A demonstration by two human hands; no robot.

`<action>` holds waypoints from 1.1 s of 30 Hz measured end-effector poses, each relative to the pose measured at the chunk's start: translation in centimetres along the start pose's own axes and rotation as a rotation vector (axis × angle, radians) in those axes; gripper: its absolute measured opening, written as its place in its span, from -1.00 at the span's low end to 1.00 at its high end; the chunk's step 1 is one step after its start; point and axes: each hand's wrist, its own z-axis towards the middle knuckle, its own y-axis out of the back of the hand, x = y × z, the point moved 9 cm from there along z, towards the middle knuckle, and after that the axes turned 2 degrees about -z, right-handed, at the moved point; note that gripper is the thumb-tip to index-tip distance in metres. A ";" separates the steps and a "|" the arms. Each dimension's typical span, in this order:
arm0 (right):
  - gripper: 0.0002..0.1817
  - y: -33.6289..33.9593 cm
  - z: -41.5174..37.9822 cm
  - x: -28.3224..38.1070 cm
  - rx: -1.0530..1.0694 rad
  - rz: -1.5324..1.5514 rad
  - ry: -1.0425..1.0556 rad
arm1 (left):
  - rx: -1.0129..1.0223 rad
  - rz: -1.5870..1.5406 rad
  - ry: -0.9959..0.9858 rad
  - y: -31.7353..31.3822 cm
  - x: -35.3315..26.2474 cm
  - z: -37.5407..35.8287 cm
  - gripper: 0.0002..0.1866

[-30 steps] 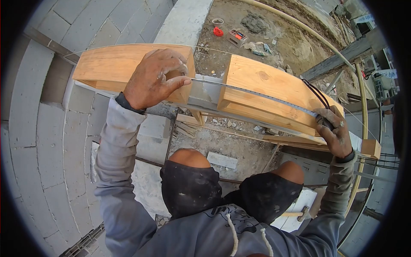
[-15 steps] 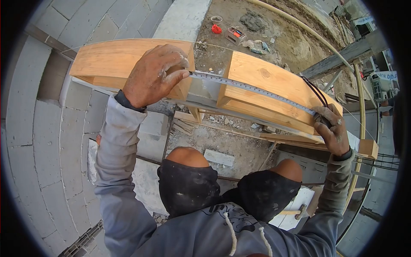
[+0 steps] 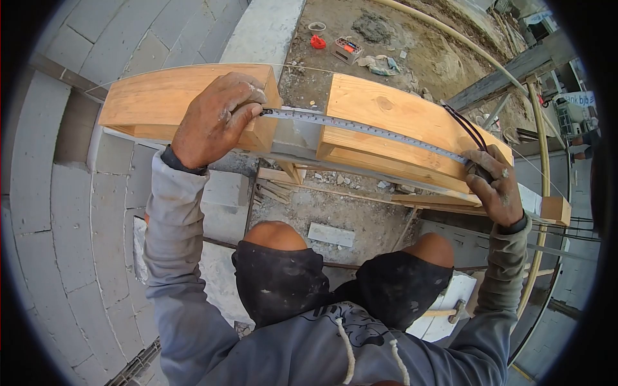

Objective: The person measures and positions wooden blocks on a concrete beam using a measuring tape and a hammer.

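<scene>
In the head view, 2 wooden boxes lie end to end with a gap between them: the left box [image 3: 154,93] near a grey block wall [image 3: 77,199], the right box [image 3: 386,109] farther along. A thin string [image 3: 309,68] runs past their far edges, and a small wood block [image 3: 555,210] sits beyond the right hand [image 3: 494,186]. A bamboo pole [image 3: 544,148] rises to the right. On the dirt past the boxes are a crate [image 3: 347,51], a red bag [image 3: 318,42] and a bucket [image 3: 316,27]. Below, a pale slab [image 3: 331,234] lies on rubble, and a hammer [image 3: 456,312] rests beside 1 knee.

The tape measure [image 3: 367,130] is drawn out between the 2 hands, across the gap and over the right box; whether the strip touches that box, I cannot tell. The left hand [image 3: 217,121] pinches its end between thumb and fingers over the left box, hiding part of that box's top. The right hand is closed around the case, mostly covered by the fingers, with a dark strap [image 3: 468,125] looping over the right box.

Compared with 0.5 s ago, the hands are slightly wider apart, more strip shows between them, and the left thumb sits farther in from the left box's end.
</scene>
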 end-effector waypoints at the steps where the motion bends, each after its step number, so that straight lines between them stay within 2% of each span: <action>1: -0.65 0.1 0.0 0.0 -0.005 -0.002 -0.007 | 0.003 -0.004 -0.007 -0.1 -0.1 -0.1 -0.82; 3: -0.64 0.1 0.1 0.5 0.007 -0.052 0.034 | -0.061 -0.009 -0.026 0.2 -0.4 -0.3 -0.78; 9: -0.61 0.0 0.1 -0.1 0.012 -0.032 -0.001 | -0.085 0.024 -0.035 0.0 -1.6 0.2 -0.75; 15: -0.63 0.1 0.0 0.3 -0.018 -0.025 0.048 | 0.006 0.046 0.014 -1.0 -1.8 0.8 -0.79; 21: -0.64 0.0 0.0 0.1 -0.034 -0.007 0.027 | -0.049 0.025 -0.019 -1.0 -1.8 0.7 -0.85; 24: -0.61 -0.3 0.0 -0.5 0.029 -0.033 -0.038 | 0.008 0.024 0.041 -1.1 -1.5 0.7 -0.84; 31: -0.61 -0.2 0.1 -0.2 0.021 -0.058 -0.022 | 0.014 0.034 0.044 -1.1 -1.4 0.6 -0.84; 33: -0.64 0.0 0.0 0.4 -0.020 -0.056 0.041 | 0.003 0.021 0.036 -1.1 -1.3 0.6 -0.85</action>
